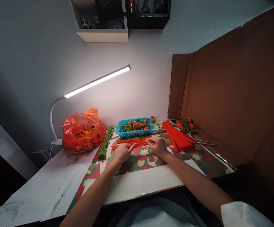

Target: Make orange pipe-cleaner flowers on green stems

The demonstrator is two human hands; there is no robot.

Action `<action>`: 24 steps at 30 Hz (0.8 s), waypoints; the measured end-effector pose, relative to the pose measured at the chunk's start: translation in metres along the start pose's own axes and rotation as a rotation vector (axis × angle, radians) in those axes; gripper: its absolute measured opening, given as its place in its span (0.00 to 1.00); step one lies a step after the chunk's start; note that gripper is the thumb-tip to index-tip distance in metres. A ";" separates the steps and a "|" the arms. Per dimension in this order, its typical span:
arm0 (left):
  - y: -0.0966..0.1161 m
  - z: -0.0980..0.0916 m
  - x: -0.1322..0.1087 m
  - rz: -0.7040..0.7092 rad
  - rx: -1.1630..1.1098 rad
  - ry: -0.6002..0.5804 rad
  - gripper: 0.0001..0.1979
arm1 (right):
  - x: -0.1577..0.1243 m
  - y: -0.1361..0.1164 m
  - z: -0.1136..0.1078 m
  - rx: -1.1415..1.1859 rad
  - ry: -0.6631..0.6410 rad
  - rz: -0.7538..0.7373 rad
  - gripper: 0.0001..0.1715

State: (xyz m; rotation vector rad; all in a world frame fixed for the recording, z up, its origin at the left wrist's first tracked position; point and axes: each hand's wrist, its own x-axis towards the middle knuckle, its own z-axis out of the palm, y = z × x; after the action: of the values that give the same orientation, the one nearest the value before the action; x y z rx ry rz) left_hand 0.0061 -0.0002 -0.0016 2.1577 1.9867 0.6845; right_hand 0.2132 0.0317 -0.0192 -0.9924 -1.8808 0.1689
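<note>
Observing the work table (143, 181) remotely through the head camera, I log both bare hands at the middle, just in front of a blue basket (134, 134). Right hand (157, 145): thumb and forefinger brought together, pinched on the near end of a short orange-red piece (141, 143). Left hand (123, 153): thumb extended toward the other end of that piece, fingers partly hidden; I cannot tell whether they are clamped on it or only resting beside it. Location of the piece: between the two hands, over a patterned cover of red, green and cream.

Loose red strands (121, 142) lie behind the left hand, partly covered by it. Basket contents: orange-red flower heads (135, 126) on green stems, a few reaching past the right rim.

Left of the basket I note a bundle of green stems (106, 143) lying at a slant, and beyond it an orange plastic bag (83, 134) with black lettering, its mouth open on orange and yellow bits. Right of the basket: a fanned bundle of red stems (178, 138), with more orange-red flowers (186, 125) behind and a pink-handled tool (206, 142) near its lower end, type unclear to me.

A lit lamp (97, 81) extends above the bag. Cardboard (233, 78) stands along the right side; a wall shelf (102, 35) hangs above.
</note>
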 end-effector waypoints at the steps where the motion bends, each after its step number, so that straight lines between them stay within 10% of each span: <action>1: 0.000 0.002 0.001 -0.018 -0.077 -0.009 0.31 | 0.000 -0.001 0.000 0.024 0.019 -0.008 0.11; 13: 0.007 0.013 0.003 -0.192 -0.627 -0.221 0.30 | 0.009 -0.021 -0.001 0.736 0.145 0.440 0.16; 24: -0.003 0.018 0.003 -0.049 -0.655 -0.207 0.30 | 0.011 -0.017 -0.006 1.221 -0.179 0.743 0.20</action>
State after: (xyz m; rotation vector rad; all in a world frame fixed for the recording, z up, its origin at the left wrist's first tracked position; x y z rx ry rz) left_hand 0.0113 0.0067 -0.0182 1.6977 1.4352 0.9024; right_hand 0.2058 0.0263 0.0001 -0.7073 -1.0684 1.6457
